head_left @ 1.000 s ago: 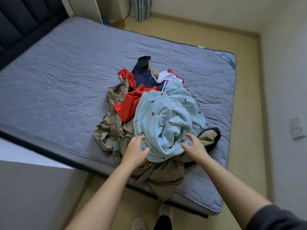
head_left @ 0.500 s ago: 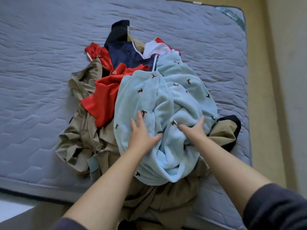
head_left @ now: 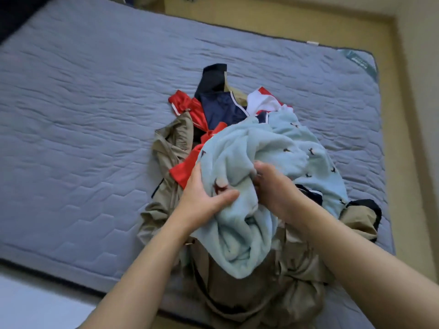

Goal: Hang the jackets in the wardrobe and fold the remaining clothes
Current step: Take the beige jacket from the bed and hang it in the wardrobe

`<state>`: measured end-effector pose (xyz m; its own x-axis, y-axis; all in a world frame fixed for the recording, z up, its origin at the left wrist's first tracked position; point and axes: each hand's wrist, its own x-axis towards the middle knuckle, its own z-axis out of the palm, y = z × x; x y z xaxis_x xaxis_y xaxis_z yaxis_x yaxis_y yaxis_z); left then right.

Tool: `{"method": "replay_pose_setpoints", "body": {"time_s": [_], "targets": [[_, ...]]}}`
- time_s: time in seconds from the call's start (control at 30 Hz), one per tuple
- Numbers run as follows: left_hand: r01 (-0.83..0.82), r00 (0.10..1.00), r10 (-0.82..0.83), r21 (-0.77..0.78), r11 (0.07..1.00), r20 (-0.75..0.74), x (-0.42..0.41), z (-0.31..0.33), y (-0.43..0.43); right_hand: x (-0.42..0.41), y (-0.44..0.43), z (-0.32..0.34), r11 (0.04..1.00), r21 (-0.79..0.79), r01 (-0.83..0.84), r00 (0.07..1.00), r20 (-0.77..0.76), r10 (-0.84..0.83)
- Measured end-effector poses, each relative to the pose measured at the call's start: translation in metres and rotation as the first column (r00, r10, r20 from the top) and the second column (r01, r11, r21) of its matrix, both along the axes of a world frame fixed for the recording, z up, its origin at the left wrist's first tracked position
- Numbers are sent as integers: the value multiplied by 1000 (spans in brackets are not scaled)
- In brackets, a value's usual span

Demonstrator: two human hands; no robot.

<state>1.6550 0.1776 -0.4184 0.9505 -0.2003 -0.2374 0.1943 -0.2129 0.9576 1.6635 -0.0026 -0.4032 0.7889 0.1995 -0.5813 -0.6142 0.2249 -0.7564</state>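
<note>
Pale blue fleece garment with small dark motifs: tops a clothes heap on the grey quilted mattress. Left hand grips its fabric, thumb curled over. Right hand apparently clutches it; fingertips blurred. Beneath: khaki jacket, red garment, navy garment.

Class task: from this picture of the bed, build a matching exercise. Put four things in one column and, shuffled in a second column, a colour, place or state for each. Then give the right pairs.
Column one
1 fleece
2 jacket
3 mattress
4 left hand

Column two
A grey-blue, quilted
B grips the fleece
C light blue, on top of the heap
D khaki, beneath the fleece

Pairs: 1-C, 2-D, 3-A, 4-B
</note>
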Motion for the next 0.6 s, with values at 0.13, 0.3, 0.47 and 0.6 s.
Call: {"method": "replay_pose_setpoints", "body": {"time_s": [0.13, 0.3, 0.47, 0.6], "targets": [[-260, 961, 210, 338, 905, 179, 21, 45, 86, 40, 86, 38, 989, 63, -133, 991, -12, 134], [-520, 848, 353, 489, 700, 396, 36, 91, 183, 57, 203, 59, 963, 90, -255, 967, 44, 252], [-501, 843, 432, 757, 418, 320, 30, 71, 255, 47, 271, 35, 910, 8, -414, 905, 107, 411], [-289, 910, 405, 831, 474, 86, 9, 14, 265, 21, 261, -24, 918, -124, -376, 924, 24, 382]]}}
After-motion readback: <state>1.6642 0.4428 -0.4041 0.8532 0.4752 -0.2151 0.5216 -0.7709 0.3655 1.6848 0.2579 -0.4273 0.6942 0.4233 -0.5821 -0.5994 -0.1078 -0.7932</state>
